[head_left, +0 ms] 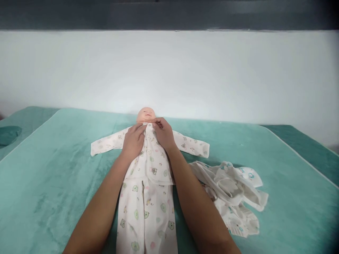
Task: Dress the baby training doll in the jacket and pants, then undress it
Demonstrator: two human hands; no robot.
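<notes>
While the right hand's [164, 134] grip looks pinched together on the collar edge of the printed jacket [159, 160], just below the doll's head [146, 113] at upper centre, the left hand [133, 141] rests against the chest, whether its fingers grip cloth I cannot tell. Likely light, soft and floppy, the jacket should be easiest to take by that front edge; it spreads from under both hands across the centre, above printed trousers [132, 215], with crumpled clothes [229, 187] at lower right on the green cover [66, 158].
</notes>
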